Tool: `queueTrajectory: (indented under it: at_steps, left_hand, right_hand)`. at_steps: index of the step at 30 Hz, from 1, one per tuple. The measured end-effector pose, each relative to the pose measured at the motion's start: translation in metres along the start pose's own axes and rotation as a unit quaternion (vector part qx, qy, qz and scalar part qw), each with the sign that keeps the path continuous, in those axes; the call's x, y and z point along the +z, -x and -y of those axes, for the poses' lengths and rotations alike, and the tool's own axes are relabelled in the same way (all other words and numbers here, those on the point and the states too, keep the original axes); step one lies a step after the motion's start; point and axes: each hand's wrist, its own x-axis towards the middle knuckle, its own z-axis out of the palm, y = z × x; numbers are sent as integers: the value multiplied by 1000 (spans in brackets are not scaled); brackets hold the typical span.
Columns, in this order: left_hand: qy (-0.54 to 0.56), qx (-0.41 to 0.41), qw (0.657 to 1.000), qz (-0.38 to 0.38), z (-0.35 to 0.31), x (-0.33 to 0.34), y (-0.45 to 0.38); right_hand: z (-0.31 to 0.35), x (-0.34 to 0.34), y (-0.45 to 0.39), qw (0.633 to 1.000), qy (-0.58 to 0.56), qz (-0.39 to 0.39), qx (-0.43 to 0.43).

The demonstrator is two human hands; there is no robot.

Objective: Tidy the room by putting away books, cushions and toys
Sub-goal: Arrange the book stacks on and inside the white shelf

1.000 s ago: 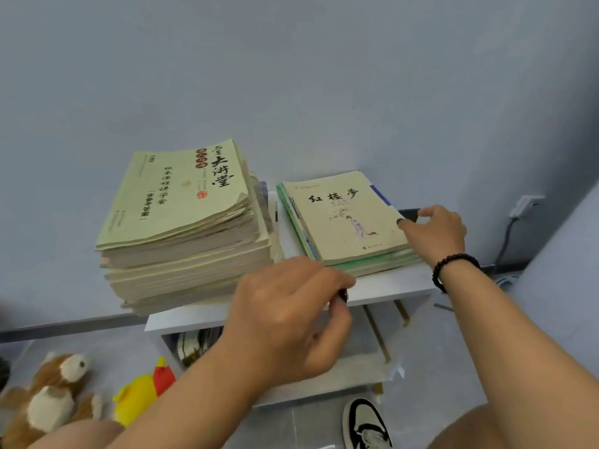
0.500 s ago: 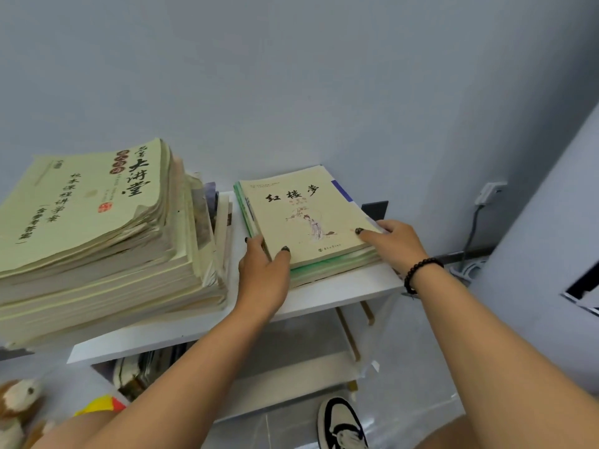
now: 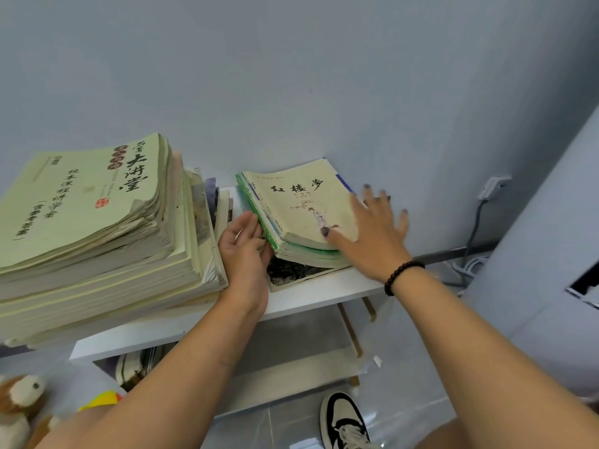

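A small stack of books (image 3: 291, 205) with a beige cover on top lies on the right part of the white shelf top (image 3: 324, 294). Its upper books sit skewed, baring a dark-covered book (image 3: 291, 273) underneath. My left hand (image 3: 246, 254) presses its straight fingers against the stack's left edge. My right hand (image 3: 377, 231) lies flat with spread fingers on the stack's right side, thumb on the top cover. A tall stack of pale green books (image 3: 97, 228) fills the shelf's left part.
The wall runs close behind the shelf. A plug and cable (image 3: 492, 187) hang at the right. More books (image 3: 136, 367) lie on the lower shelf. A brown plush toy (image 3: 19, 403) and a yellow toy (image 3: 97, 400) lie on the floor left; my shoe (image 3: 343, 421) is below.
My left hand moved from the small stack's front to its left edge. My right hand went from the right corner to lying flat. The upper books slid back, baring the dark book.
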Motion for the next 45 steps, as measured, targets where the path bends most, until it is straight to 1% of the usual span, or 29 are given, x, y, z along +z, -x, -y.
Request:
queueTrajectory:
  at_steps: [1, 2, 3, 5, 9, 17, 21, 25, 31, 33, 35, 38, 45]
  left_hand:
    - [6, 3, 1000, 0, 1, 0, 0]
    - [11, 7, 1000, 0, 2, -1, 0]
    - [18, 10, 1000, 4, 3, -2, -1]
    - [26, 12, 1000, 12, 4, -4, -1]
    - [11, 0, 1000, 19, 6, -6, -3]
    - [-20, -8, 1000, 9, 6, -8, -8]
    - [-8, -10, 1000, 5, 6, -8, -5]
    - [-22, -8, 1000, 11, 6, -9, -4]
    - [-38, -8, 999, 23, 5, -11, -4]
    - [-37, -10, 999, 23, 5, -10, -3]
    - [-40, -12, 999, 21, 4, -10, -2]
    - [-40, -18, 999, 15, 4, -10, -2]
    - [-38, -21, 999, 15, 2, -8, -1]
  right_hand:
    - [11, -1, 5, 996, -51, 21, -71]
    - [22, -1, 12, 986, -100, 52, -122]
    - [29, 3, 16, 978, -119, 75, -151]
    - [37, 11, 20, 978, -93, 74, -174]
    - [36, 11, 16, 986, -62, 43, -149]
    - [38, 2, 12, 986, -116, 66, -98]
    - [43, 3, 7, 973, -194, 102, -72]
    - [48, 5, 5, 978, -166, 105, -73]
    - [50, 6, 1, 971, -213, 96, -60]
    - [51, 6, 5, 976, -176, 90, -86]
    - [52, 8, 12, 982, -110, 77, -130]
    - [50, 14, 19, 983, -36, 53, -175]
    - [48, 18, 21, 978, -4, 13, -207]
